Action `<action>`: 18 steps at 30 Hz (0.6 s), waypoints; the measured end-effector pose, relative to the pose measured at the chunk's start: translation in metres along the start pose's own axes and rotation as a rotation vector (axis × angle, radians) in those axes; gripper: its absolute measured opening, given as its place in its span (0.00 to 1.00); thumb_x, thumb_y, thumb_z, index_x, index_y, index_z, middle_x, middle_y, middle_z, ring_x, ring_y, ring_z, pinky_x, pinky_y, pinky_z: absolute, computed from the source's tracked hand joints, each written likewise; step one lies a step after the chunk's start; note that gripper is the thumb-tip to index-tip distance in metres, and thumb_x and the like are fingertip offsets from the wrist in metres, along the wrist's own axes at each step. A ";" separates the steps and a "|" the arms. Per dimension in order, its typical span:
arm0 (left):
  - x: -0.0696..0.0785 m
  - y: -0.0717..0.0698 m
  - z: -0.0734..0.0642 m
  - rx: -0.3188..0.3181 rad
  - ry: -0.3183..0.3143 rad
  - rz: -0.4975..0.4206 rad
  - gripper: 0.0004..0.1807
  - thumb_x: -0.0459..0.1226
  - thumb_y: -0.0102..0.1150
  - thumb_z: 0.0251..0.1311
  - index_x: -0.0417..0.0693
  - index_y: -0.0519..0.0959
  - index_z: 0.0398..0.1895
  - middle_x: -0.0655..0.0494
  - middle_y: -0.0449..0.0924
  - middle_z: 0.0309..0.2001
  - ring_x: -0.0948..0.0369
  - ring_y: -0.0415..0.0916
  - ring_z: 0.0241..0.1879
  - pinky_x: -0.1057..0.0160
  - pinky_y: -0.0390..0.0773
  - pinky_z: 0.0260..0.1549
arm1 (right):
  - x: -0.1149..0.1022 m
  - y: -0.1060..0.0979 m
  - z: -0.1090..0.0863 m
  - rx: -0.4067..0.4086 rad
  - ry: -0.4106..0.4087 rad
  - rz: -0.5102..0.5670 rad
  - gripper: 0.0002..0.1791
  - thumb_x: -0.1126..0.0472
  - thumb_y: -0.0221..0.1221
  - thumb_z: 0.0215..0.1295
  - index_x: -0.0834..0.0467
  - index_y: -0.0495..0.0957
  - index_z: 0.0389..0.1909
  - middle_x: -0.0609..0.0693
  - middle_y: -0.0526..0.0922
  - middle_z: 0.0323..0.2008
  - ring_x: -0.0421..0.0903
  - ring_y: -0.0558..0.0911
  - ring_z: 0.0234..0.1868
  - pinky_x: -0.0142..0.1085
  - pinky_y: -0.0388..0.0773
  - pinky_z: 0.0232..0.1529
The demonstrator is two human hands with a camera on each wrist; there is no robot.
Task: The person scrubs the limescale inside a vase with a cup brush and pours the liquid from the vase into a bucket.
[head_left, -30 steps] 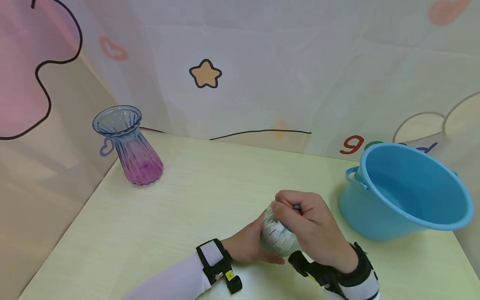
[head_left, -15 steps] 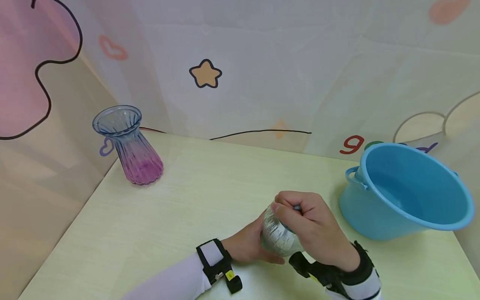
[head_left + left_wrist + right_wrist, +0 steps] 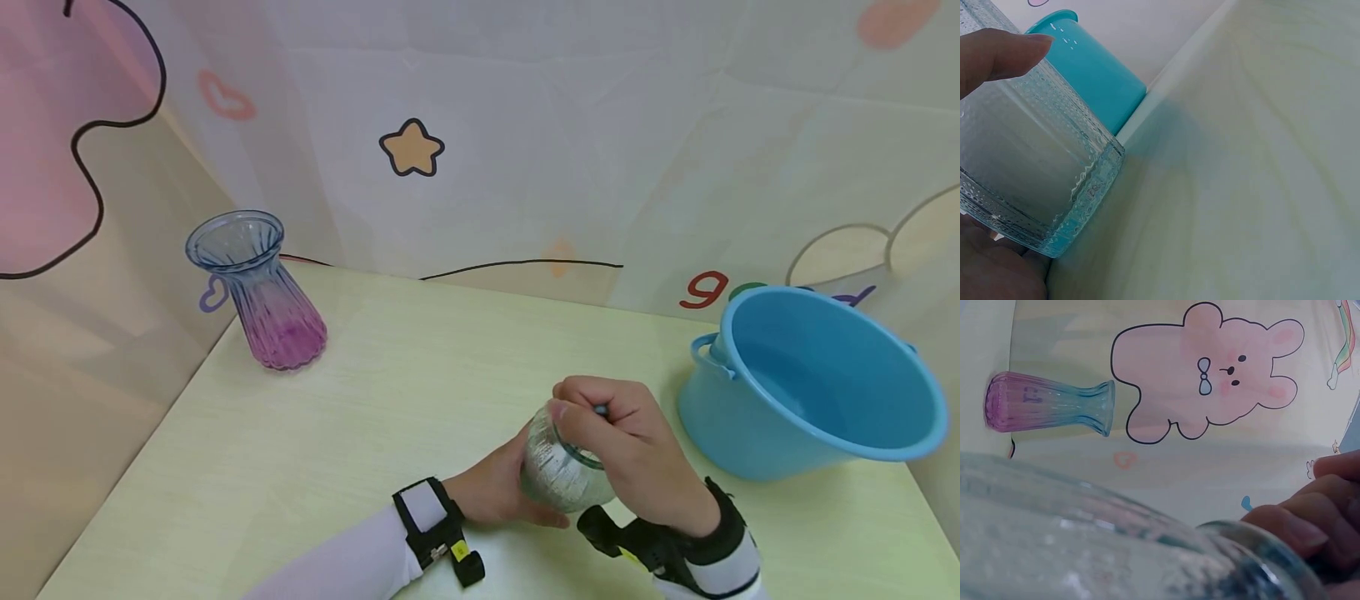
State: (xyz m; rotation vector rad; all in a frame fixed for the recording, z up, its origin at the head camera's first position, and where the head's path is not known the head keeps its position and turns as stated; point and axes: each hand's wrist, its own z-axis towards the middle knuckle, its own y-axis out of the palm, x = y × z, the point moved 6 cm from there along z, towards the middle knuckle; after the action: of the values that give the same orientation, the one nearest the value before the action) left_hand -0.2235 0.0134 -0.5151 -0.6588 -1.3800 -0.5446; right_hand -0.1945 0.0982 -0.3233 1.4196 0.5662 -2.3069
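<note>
A clear, textured glass vase point(image 3: 562, 475) stands near the front of the table. My left hand point(image 3: 495, 492) holds its side, and the left wrist view shows the thumb across the wall of the wet-looking vase point(image 3: 1029, 144). Over the mouth, my right hand point(image 3: 630, 442) is a fist round a thin stick-like thing whose grey-blue end point(image 3: 601, 410) pokes out of the top. Whatever lies below the fist is hidden. In the right wrist view, curled fingers point(image 3: 1300, 528) are beside the rim of the vase point(image 3: 1254, 540).
A ribbed blue-to-pink glass vase point(image 3: 273, 300) stands at the back left of the table point(image 3: 360, 367). At the right is a light blue bucket point(image 3: 750, 425) with a side handle. A printed cloth backdrop point(image 3: 525, 150) rises behind.
My right hand has risen slightly and shifted a little right, so more of the vase's rim shows. The left hand and the vase have stayed in place.
</note>
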 end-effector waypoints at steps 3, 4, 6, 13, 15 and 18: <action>0.000 0.000 0.000 -0.006 -0.014 -0.010 0.65 0.32 0.81 0.47 0.80 0.46 0.78 0.64 0.66 0.70 0.64 0.67 0.66 0.63 0.64 0.71 | 0.000 -0.002 0.000 0.021 0.001 -0.016 0.20 0.78 0.45 0.72 0.58 0.61 0.19 0.51 0.58 0.19 0.50 0.64 0.22 0.40 0.60 0.21; 0.000 0.000 0.000 -0.007 -0.020 -0.014 0.65 0.32 0.81 0.47 0.80 0.46 0.78 0.64 0.66 0.70 0.64 0.67 0.66 0.63 0.63 0.70 | 0.000 -0.002 0.000 0.027 0.002 -0.018 0.20 0.78 0.45 0.72 0.58 0.61 0.19 0.51 0.58 0.19 0.49 0.64 0.22 0.40 0.60 0.21; 0.000 0.000 -0.001 -0.005 -0.025 -0.014 0.64 0.32 0.81 0.47 0.80 0.47 0.77 0.65 0.66 0.69 0.64 0.67 0.66 0.62 0.63 0.70 | -0.001 -0.003 0.000 0.037 -0.004 -0.016 0.21 0.78 0.45 0.72 0.58 0.61 0.19 0.51 0.58 0.19 0.49 0.64 0.22 0.40 0.60 0.21; 0.000 0.000 -0.001 0.000 -0.007 -0.012 0.64 0.33 0.82 0.46 0.79 0.48 0.77 0.65 0.67 0.70 0.64 0.67 0.66 0.62 0.63 0.71 | -0.010 -0.007 0.000 0.058 -0.032 0.017 0.21 0.78 0.44 0.72 0.57 0.61 0.18 0.50 0.59 0.20 0.49 0.63 0.23 0.39 0.59 0.23; 0.001 -0.001 -0.001 0.000 -0.005 -0.004 0.64 0.34 0.82 0.45 0.79 0.48 0.77 0.65 0.66 0.70 0.65 0.67 0.66 0.62 0.63 0.71 | -0.012 -0.009 0.000 0.052 -0.051 0.054 0.21 0.79 0.42 0.72 0.57 0.61 0.19 0.50 0.59 0.20 0.49 0.63 0.23 0.39 0.59 0.24; 0.001 -0.001 -0.001 -0.002 -0.011 0.009 0.64 0.35 0.82 0.45 0.80 0.47 0.78 0.66 0.66 0.70 0.65 0.67 0.67 0.61 0.62 0.72 | -0.015 -0.012 -0.001 0.036 -0.134 0.149 0.22 0.82 0.38 0.70 0.59 0.60 0.19 0.50 0.58 0.20 0.49 0.61 0.22 0.40 0.58 0.24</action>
State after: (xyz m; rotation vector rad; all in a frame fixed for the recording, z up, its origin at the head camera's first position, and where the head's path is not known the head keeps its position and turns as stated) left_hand -0.2237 0.0125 -0.5145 -0.6704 -1.3864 -0.5361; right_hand -0.1932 0.1103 -0.3085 1.2656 0.3681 -2.2816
